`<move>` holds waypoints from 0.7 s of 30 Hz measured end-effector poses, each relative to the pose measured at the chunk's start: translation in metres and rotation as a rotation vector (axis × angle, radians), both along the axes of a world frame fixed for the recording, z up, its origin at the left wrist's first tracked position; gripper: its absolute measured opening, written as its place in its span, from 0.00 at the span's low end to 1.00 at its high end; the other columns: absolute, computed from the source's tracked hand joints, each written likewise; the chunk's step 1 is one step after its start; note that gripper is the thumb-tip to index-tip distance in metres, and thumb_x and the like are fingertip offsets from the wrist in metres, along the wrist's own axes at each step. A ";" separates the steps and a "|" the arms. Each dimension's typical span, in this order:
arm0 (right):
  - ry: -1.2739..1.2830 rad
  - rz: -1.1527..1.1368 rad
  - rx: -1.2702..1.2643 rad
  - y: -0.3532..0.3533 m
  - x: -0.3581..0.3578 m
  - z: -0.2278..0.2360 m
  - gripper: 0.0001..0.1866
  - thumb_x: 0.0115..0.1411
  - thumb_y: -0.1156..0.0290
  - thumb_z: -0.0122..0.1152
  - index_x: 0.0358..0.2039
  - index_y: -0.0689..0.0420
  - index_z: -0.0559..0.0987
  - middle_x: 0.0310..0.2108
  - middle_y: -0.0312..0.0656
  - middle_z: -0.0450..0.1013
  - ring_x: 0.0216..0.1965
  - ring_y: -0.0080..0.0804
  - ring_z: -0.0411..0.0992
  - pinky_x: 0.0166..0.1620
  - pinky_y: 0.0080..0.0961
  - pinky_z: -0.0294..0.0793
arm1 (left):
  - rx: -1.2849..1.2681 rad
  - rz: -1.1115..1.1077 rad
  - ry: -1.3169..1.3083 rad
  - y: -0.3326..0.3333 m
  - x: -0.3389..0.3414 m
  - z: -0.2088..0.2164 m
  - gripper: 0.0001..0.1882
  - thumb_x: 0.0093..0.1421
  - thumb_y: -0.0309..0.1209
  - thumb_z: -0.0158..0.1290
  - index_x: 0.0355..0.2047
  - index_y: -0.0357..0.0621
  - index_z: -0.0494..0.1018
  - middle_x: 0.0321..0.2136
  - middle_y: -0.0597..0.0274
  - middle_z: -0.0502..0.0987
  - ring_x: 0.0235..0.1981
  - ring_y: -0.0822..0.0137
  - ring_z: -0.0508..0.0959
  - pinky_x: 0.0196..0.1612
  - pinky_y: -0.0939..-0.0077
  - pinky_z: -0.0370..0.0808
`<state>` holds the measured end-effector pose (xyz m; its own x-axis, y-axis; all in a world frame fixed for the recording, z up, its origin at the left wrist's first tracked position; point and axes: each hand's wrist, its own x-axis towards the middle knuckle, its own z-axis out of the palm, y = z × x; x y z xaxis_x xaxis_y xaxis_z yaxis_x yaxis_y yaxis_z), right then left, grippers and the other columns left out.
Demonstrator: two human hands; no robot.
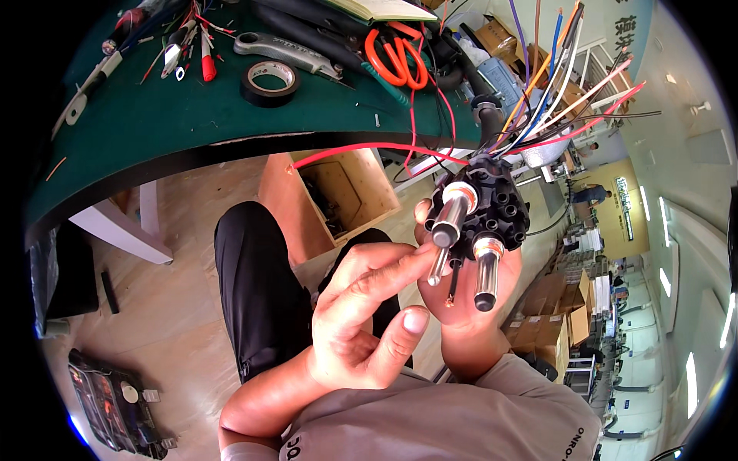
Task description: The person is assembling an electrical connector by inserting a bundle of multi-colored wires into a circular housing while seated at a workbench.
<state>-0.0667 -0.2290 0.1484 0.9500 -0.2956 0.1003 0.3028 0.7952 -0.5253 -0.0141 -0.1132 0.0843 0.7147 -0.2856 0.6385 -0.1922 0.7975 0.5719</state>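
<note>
My right hand (503,276) is wrapped round a black multi-pin connector (500,192) from below and behind. Two thick metal pins with black tips, an upper pin (453,215) and a lower pin (487,276), stick out of its front toward me. Between them sit a thinner metal pin (438,267) and a short dark lead with a bare copper end (450,300). My left hand (357,323) is open, thumb apart, its extended fingertips at the thin pin. Loose coloured wires (550,92) fan out from the connector's back; one red wire (369,146) runs left.
On the green-topped table (184,115) lie black tape (269,98), a grey metal tool (288,52), orange-handled pliers (396,60) and wire bundles. A wooden box (292,207) stands below the table edge. A dark case (115,399) lies on the floor at left. Cardboard boxes (542,323) stand at right.
</note>
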 end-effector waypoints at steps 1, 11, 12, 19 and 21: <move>-0.011 -0.012 -0.010 0.001 0.000 -0.001 0.25 0.61 0.58 0.52 0.53 0.62 0.67 0.48 0.56 0.68 0.48 0.54 0.68 0.43 0.36 0.78 | 0.014 0.019 -0.021 0.001 0.000 0.000 0.21 0.55 0.22 0.54 0.50 0.29 0.70 0.41 0.47 0.73 0.41 0.59 0.74 0.46 0.70 0.71; -0.104 0.259 0.141 -0.016 -0.015 -0.014 0.33 0.59 0.49 0.53 0.56 0.60 0.63 0.50 0.50 0.65 0.52 0.42 0.66 0.48 0.31 0.74 | 0.137 0.175 -0.254 -0.004 -0.007 0.012 0.30 0.42 0.18 0.54 0.50 0.35 0.72 0.41 0.56 0.69 0.40 0.62 0.70 0.41 0.69 0.67; -0.143 0.302 0.156 -0.019 -0.017 -0.013 0.33 0.58 0.53 0.57 0.57 0.61 0.62 0.51 0.51 0.63 0.54 0.43 0.64 0.50 0.30 0.74 | 0.176 0.152 -0.356 -0.002 -0.006 0.012 0.27 0.48 0.22 0.57 0.52 0.34 0.70 0.45 0.47 0.67 0.44 0.59 0.67 0.47 0.71 0.66; -0.110 -0.077 -0.154 -0.014 -0.014 0.014 0.31 0.56 0.55 0.63 0.52 0.62 0.64 0.44 0.49 0.66 0.35 0.28 0.64 0.31 0.15 0.65 | 0.116 0.166 -0.374 -0.031 -0.010 0.035 0.33 0.41 0.16 0.56 0.53 0.39 0.71 0.34 0.58 0.68 0.31 0.68 0.69 0.36 0.76 0.70; -0.125 -0.093 -0.192 -0.014 -0.013 0.018 0.34 0.57 0.53 0.60 0.55 0.63 0.63 0.43 0.48 0.67 0.34 0.27 0.63 0.31 0.15 0.63 | 0.114 0.188 -0.404 -0.032 -0.006 0.041 0.34 0.41 0.15 0.55 0.54 0.39 0.70 0.30 0.60 0.69 0.25 0.69 0.69 0.32 0.78 0.71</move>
<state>-0.0795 -0.2429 0.1666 0.8961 -0.3455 0.2785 0.4426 0.6498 -0.6179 -0.0205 -0.1451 0.1253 0.4608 -0.2592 0.8488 -0.5536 0.6636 0.5032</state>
